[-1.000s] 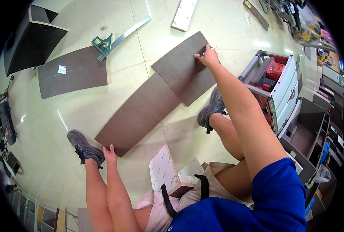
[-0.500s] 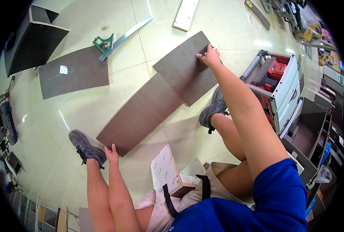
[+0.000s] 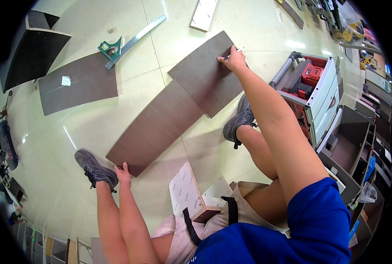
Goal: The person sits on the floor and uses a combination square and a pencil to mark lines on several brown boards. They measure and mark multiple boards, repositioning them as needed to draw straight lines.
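Note:
Two dark brown boards lie end to end on the floor, running from near left to far right. At the left lower corner of the longer board (image 3: 156, 127), my left hand (image 3: 123, 174) grips the edge, with the thumb on top. My right hand (image 3: 234, 60) holds a slim white pen (image 3: 242, 49) and rests on the farther board (image 3: 207, 72), close to its right edge. The fingers are closed around the pen. Where its tip meets the board is hard to make out.
A combination square (image 3: 134, 42) touches another brown board (image 3: 79, 83) at left, near a dark cabinet piece (image 3: 33, 55). On the right stands a tool case (image 3: 321, 103) with red tools. White-faced wood pieces (image 3: 185, 189) stand between my legs; a white strip (image 3: 204, 14) lies far off.
The whole view has shifted slightly, so the floor objects appear a little farther left. Both hands keep their places on the boards.

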`<state>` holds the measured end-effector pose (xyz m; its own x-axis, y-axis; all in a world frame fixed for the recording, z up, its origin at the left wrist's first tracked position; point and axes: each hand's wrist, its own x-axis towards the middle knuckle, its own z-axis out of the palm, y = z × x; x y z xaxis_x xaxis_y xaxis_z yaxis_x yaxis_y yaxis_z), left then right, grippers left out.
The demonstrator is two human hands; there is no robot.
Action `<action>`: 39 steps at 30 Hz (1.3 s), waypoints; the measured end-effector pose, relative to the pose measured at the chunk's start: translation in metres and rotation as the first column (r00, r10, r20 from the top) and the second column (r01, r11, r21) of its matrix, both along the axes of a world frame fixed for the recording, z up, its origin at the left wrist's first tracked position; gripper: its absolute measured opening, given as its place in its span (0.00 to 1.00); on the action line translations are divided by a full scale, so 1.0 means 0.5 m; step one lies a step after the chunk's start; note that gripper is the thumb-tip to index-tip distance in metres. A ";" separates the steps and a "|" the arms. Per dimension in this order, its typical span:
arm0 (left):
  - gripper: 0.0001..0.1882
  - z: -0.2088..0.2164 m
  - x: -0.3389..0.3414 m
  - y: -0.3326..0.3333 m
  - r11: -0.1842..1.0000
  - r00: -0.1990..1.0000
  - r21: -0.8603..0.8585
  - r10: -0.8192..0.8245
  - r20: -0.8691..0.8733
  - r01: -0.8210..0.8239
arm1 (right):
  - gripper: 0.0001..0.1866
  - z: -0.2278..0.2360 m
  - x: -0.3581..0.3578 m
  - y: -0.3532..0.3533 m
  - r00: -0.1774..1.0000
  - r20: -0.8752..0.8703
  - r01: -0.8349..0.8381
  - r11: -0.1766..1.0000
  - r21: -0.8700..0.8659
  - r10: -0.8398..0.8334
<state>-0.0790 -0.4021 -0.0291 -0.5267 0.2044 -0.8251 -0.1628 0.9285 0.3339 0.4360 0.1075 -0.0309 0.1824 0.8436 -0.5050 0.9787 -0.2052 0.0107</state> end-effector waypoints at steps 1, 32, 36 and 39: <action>0.26 -0.001 0.002 0.000 1.000 1.000 -0.006 -0.009 -0.014 0.009 | 0.52 -0.002 0.000 -0.007 1.000 0.025 -0.020 0.998 0.052 0.019; 0.34 -0.072 -0.013 -0.013 0.990 0.938 -0.078 -0.133 -0.319 0.114 | 0.51 -0.008 0.007 -0.006 0.999 0.034 -0.007 0.997 0.074 0.004; 0.33 -0.041 -0.044 0.011 0.953 0.895 -0.151 -0.300 -0.332 0.263 | 0.46 -0.022 -0.026 -0.008 1.000 -0.018 0.019 0.994 0.110 -0.017; 0.35 -0.008 0.034 0.098 0.863 0.834 -0.364 -0.465 -0.298 0.350 | 0.43 -0.044 0.055 -0.006 0.994 0.054 -0.098 0.983 0.153 0.090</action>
<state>-0.0620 -0.3532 -0.0330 -0.7195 0.2569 -0.6452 0.3321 0.9432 0.0052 0.4636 0.1042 -0.0531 0.1190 0.9257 -0.3591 0.9928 -0.1150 0.0324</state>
